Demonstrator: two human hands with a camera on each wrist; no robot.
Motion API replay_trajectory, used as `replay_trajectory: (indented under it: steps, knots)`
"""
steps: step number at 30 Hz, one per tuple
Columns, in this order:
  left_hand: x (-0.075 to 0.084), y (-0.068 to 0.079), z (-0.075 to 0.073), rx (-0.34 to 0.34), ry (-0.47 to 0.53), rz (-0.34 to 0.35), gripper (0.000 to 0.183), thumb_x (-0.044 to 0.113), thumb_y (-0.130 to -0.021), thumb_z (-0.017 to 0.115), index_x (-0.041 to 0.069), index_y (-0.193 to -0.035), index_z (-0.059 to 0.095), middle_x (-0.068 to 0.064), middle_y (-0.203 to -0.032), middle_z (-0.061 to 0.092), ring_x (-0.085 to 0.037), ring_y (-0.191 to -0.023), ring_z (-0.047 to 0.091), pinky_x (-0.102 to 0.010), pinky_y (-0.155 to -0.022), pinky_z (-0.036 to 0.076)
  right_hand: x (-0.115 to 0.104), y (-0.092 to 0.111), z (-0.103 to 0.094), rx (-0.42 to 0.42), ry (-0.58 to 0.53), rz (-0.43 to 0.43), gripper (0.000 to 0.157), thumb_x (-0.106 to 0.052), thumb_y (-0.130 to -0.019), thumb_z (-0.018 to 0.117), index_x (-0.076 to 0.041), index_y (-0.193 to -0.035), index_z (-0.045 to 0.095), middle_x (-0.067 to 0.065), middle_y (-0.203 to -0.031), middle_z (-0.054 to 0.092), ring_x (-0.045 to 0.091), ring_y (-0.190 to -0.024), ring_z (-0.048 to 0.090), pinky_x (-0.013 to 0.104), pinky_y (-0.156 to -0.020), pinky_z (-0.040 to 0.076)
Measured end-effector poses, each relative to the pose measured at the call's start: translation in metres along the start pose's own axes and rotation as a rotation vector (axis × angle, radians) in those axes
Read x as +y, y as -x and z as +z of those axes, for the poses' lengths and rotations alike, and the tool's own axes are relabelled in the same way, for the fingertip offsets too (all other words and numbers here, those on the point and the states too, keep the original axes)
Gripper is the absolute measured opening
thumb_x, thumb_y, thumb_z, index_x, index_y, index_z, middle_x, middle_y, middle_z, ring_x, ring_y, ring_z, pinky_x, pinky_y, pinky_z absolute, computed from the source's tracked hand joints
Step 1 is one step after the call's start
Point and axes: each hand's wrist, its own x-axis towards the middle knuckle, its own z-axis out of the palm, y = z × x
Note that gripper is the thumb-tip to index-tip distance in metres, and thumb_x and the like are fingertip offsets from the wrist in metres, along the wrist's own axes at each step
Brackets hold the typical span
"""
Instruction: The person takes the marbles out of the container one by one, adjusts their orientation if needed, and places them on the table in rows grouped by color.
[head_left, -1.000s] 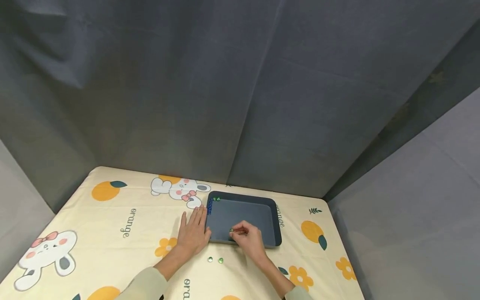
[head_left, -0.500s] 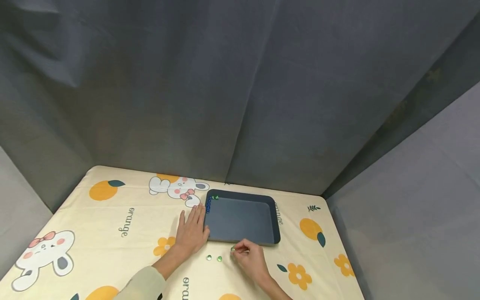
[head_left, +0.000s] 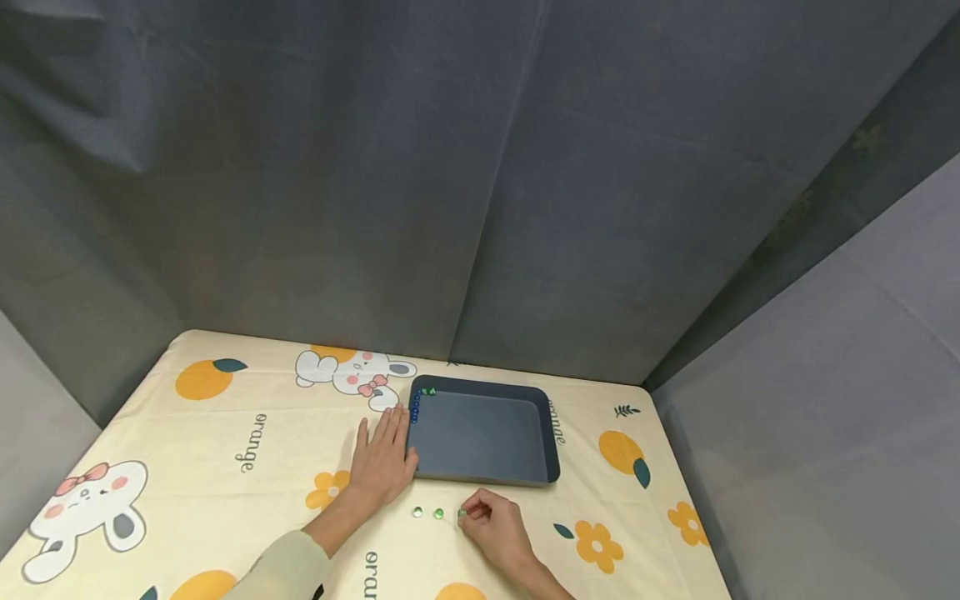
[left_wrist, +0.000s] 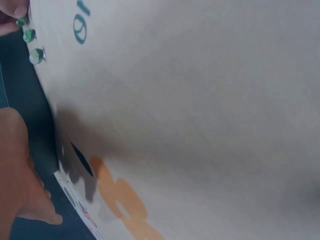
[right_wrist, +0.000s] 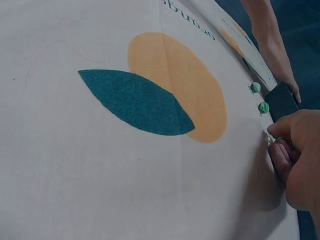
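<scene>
My left hand [head_left: 381, 460] lies with straight fingers along the left wall of a dark grey tray [head_left: 483, 482]. In the tray's far left corner sit a short line of blue marbles [head_left: 415, 408] and a few green ones [head_left: 428, 391]. Just in front of the tray, my right hand [head_left: 497, 527] pinches a green marble [left_wrist: 21, 21] between thumb and fingers, at the cloth. To its left, a pale clear-green marble [head_left: 417, 512] and a brighter green marble [head_left: 438, 514] rest on the cloth in a row with it.
A cream tablecloth [head_left: 262, 517] printed with oranges, flowers and rabbits covers the table. Dark grey curtains [head_left: 337, 183] hang behind it, and a lighter grey panel [head_left: 840, 417] stands on the right.
My right hand has drawn back from over the tray's near part to the cloth in front, carrying the green marble. My left hand stays at the tray's left side.
</scene>
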Motion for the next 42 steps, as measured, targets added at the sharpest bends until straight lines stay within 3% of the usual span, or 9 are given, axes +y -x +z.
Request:
replay_trajectory:
  steps: [12, 31, 42]
  knots:
    - [0.001, 0.001, -0.003, -0.006, 0.007, -0.005, 0.065, 0.036, -0.091, 0.043, 0.005, -0.145, 0.026, -0.009, -0.151, 0.019, -0.026, -0.137, 0.016, -0.053, -0.107, 0.006, 0.0, 0.002, 0.001, 0.003, 0.046, 0.012, 0.02, -0.004, -0.071, 0.073, -0.021, -0.077, 0.065, -0.01, -0.069, 0.055, 0.004, -0.06, 0.051, 0.019, -0.053, 0.046]
    - [0.001, 0.002, 0.0, 0.005, 0.015, -0.003, 0.065, 0.036, -0.09, 0.044, 0.004, -0.145, 0.026, -0.01, -0.15, 0.021, -0.027, -0.137, 0.016, -0.052, -0.107, 0.011, 0.004, 0.003, 0.002, -0.027, 0.028, 0.04, 0.021, -0.001, -0.069, 0.073, -0.017, -0.081, 0.065, -0.007, -0.075, 0.055, 0.006, -0.065, 0.052, 0.019, -0.053, 0.046]
    - [0.002, 0.001, -0.001, -0.001, 0.022, -0.004, 0.065, 0.035, -0.091, 0.043, 0.004, -0.145, 0.024, -0.01, -0.151, 0.019, -0.027, -0.137, 0.015, -0.051, -0.108, 0.01, -0.017, -0.014, -0.027, -0.08, -0.086, -0.045, 0.018, -0.005, -0.076, 0.071, -0.005, -0.094, 0.067, 0.003, -0.083, 0.062, 0.014, -0.071, 0.058, 0.02, -0.057, 0.048]
